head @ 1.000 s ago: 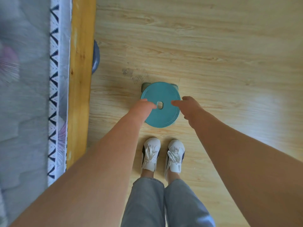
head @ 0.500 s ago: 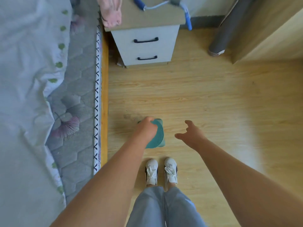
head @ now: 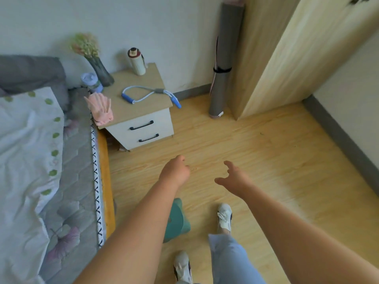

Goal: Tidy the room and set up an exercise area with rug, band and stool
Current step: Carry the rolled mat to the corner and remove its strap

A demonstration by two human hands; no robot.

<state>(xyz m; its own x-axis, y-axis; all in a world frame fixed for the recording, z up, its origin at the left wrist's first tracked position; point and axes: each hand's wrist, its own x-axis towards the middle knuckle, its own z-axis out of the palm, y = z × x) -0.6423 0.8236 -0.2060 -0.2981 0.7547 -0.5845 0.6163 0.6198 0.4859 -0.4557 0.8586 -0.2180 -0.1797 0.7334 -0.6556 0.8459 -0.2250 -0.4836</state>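
Note:
A small teal stool (head: 178, 220) stands on the wooden floor beside the bed, partly hidden under my left forearm. My left hand (head: 175, 171) hangs above the floor with its fingers curled and holds nothing. My right hand (head: 232, 179) is beside it, fingers spread and loose, empty. A blue exercise band (head: 150, 95) lies on top of the bedside cabinet (head: 135, 111). A rolled grey rug (head: 223, 60) leans upright in the corner between wall and wardrobe.
The bed (head: 41, 171) with a wooden edge runs along the left. A pink cloth (head: 100, 108), a vase (head: 98, 68) and a bottle (head: 137, 61) sit on the cabinet. The wardrobe (head: 287, 48) stands at right. My feet (head: 224, 217) are on the floor.
My left hand has let go of the teal stool and both hands have lifted away from it. My view has tilted up, and I have stepped forward past the stool.

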